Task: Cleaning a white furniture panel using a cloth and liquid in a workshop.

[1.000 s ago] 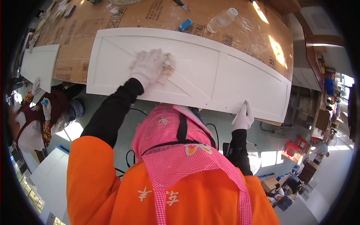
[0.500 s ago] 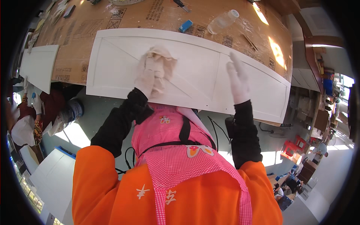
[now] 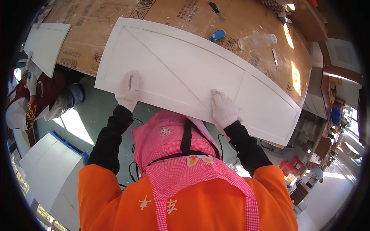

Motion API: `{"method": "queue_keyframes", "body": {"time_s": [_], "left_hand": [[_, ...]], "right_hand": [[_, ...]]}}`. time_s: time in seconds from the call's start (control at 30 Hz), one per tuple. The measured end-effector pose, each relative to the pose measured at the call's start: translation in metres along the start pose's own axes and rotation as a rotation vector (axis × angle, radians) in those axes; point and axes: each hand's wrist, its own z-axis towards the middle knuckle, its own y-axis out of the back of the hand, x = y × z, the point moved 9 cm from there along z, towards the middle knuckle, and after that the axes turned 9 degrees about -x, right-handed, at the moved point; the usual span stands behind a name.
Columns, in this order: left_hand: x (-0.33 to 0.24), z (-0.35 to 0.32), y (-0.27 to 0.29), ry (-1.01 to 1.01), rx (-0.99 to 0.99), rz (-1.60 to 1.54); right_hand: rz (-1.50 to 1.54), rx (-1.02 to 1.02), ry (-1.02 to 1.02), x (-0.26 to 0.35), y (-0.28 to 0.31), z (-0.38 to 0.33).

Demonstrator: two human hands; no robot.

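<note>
A long white panel with a raised frame and diagonal ribs lies flat on the worktop, a table covered with brown cardboard sheets. The panel runs along the worktop's near edge, and its near long side hangs slightly past that edge toward the person.

The left hand, in a white glove, rests palm down on the panel's near frame toward its left end. Its fingers lie close together and flat on the white surface, pointing away from the person; they clamp nothing, and the panel is under them.

The right hand, also in a white glove, sits at the near edge around the middle of the panel, where the diagonal rib meets the frame. Its fingers are curled together and press down on the panel's near edge. Whether they pinch something small underneath cannot be told.

On the cardboard beyond the panel lie a small blue block, a clear plastic bottle on its side, and a dark hand tool near the far edge. A smaller white panel lies at the worktop's left end, where another person's gloved hand shows just off the edge.
</note>
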Motion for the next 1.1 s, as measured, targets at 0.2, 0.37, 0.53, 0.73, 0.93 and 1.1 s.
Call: {"method": "queue_keyframes", "body": {"time_s": [0.2, 0.37, 0.53, 0.73, 0.93, 1.1], "left_hand": [[-0.009, 0.004, 0.003, -0.177, -0.239, 0.317], [-0.009, 0.009, -0.012, -0.134, -0.173, 0.349], [0.018, 0.004, 0.003, -0.071, -0.202, 0.337], [-0.001, 0.007, -0.001, -0.182, -0.195, 0.354], [-0.003, 0.008, 0.0, -0.053, -0.237, 0.279], [-0.135, 0.026, -0.076, -0.197, -0.134, -0.162]], "right_hand": [[0.122, -0.096, -0.002, 0.063, -0.047, 0.144], [0.135, -0.057, 0.06, 0.088, -0.06, 0.224], [0.212, -0.151, 0.015, 0.038, -0.006, 0.079], [0.074, -0.069, -0.036, 0.001, -0.006, 0.022], [0.137, -0.057, 0.197, 0.082, -0.047, 0.185], [0.18, -0.153, 0.075, 0.055, -0.048, 0.165]]}}
